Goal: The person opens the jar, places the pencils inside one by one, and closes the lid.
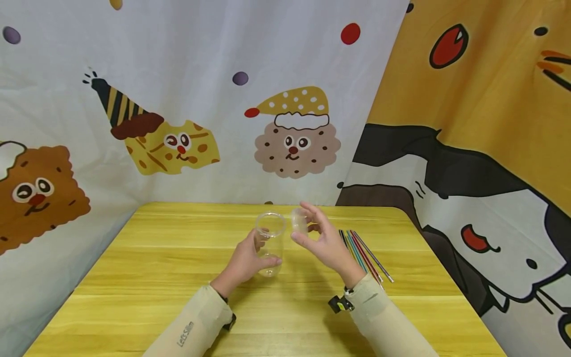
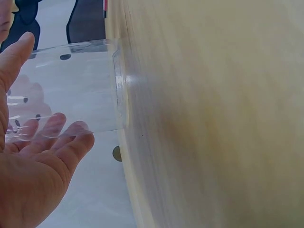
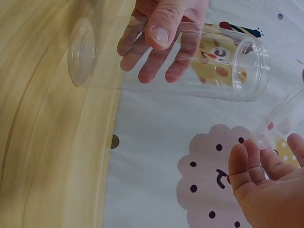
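Standing upright over the tabletop (image 1: 169, 277), a clear jar (image 1: 272, 244) sits in your left hand (image 1: 244, 257), fingers curled round it; squeeze lightly, since thin plastic may flex. Just beside it, your right hand (image 1: 325, 243) pinches the tilted lid (image 1: 298, 221), best brought level.

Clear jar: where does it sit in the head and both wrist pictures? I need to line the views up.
Head: clear jar just below and left of centre, upright.
Left wrist: jar in the upper left, sideways in the picture, base pointing right.
Right wrist: jar across the upper part, sideways, base left, mouth right.
Shared landmark: the left hand, gripping it.
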A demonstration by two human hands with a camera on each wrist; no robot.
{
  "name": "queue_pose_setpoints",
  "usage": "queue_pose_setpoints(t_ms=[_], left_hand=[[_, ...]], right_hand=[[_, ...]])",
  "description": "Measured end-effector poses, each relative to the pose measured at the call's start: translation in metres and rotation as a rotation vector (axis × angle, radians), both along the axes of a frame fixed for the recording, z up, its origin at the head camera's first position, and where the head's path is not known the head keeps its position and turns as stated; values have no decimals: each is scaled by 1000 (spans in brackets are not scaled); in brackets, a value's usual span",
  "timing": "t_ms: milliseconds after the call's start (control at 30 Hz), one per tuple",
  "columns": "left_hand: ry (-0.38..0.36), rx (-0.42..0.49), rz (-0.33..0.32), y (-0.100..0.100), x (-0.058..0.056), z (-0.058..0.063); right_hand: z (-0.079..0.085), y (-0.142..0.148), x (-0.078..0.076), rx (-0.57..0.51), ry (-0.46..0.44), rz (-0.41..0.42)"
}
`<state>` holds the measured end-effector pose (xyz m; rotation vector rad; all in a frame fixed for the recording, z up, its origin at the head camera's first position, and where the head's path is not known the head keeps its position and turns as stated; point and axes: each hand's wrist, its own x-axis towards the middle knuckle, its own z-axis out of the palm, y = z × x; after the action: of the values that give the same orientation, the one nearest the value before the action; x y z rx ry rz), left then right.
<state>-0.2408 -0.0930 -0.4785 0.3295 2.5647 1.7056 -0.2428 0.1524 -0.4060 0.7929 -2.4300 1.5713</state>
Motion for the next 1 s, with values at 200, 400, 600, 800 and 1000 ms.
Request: queue_pose_setpoints(t_ms=[200,400,600,800,1000], left_hand=[[1,-2,2,0,1,3],[-5,4,-1,0,1,3],[-5,-4,0,-1,1,1],[-3,-13,0,-1,0,0],[-5,-5,-4,-2,-1,-1]], right_hand=[[-2,3,-3,-19,-6,4],[-4,6,-5,-17,-11,-10],[-3,10,-5,0,-5,-36],[-5,13,-8,-4,3,-37],[-5,20,-12,15,-30,-63]])
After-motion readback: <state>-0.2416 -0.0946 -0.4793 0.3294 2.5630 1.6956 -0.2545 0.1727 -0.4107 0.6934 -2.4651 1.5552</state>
